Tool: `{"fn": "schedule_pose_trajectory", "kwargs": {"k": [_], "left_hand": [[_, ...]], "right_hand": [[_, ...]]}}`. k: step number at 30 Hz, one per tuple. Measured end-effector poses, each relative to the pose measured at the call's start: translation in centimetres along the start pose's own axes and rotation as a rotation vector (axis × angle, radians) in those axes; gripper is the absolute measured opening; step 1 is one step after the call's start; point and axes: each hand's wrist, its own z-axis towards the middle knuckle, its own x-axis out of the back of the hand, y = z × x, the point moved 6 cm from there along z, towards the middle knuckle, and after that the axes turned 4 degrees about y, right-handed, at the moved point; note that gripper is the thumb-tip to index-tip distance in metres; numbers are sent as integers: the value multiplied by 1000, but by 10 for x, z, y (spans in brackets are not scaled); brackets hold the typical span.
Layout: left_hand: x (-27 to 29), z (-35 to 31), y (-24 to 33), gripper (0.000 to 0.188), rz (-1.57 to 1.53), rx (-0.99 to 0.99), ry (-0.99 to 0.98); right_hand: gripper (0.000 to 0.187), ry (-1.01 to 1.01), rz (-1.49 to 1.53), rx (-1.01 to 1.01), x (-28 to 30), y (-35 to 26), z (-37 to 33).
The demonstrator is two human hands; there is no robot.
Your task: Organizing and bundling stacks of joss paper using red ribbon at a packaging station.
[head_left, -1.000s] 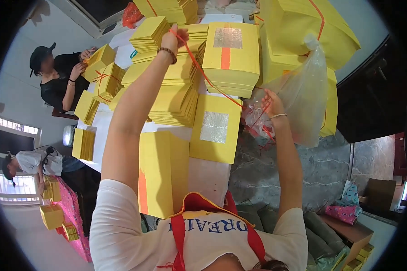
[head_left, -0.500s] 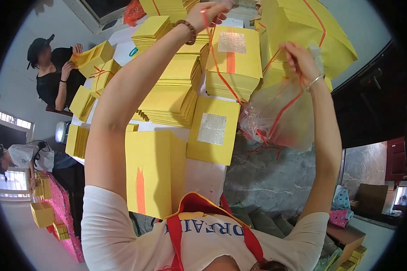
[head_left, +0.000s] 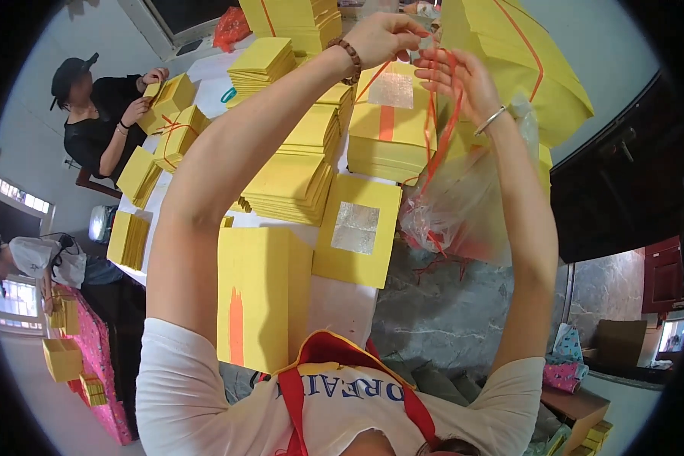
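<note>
Left hand (head_left: 387,38), bare, at the end of an arm stretched forward and rightward over the paper stacks (head_left: 292,178), elbow bent outward, wrist ringed with a brown beaded bracelet (head_left: 346,61); its fingers are drawn together, and we read them as pinching string. Right hand (head_left: 463,80), bare, raised on a forearm angled forward, wrist with a pale metal bangle (head_left: 490,120); we note fingers extended leftward and slightly parted, the string passing across them, though whether the thumb clamps it we cannot tell. One thin red plastic string (head_left: 442,148), located at and between the two hands, which are close together above the far right part of one thick yellow rectangular paper block (head_left: 406,125), with a silver square patch and orange stripe. We find its strands running lengthwise from the hands down toward the block's near right corner, beside a translucent plastic bag (head_left: 463,205); another length slants over the block's far left portion. The block lies on the white-covered table (head_left: 340,300), its stripe directed toward the wearer, its long axis running roughly away from us.
</note>
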Motion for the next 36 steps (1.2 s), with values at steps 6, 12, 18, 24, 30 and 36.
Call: {"fn": "schedule_pose_trajectory", "kwargs": {"k": [6, 12, 18, 24, 30, 36], "left_hand": [[13, 5, -1, 24, 65, -13, 41], [-16, 1, 13, 22, 102, 12, -262], [9, 9, -17, 34, 383, -174, 108], [5, 12, -36, 34, 328, -42, 22], [17, -13, -50, 28, 735, 213, -14], [-15, -53, -25, 25, 503, 210, -380]], "right_hand": [[41, -5, -269, 131, -5, 19, 23], [25, 21, -506, 123, -16, 33, 37], [28, -113, -531, 259, -31, 23, 33], [29, -173, -705, 295, -17, 28, 38], [34, 52, -354, 10, 7, 41, 40], [17, 1, -157, 28, 4, 47, 39]]}}
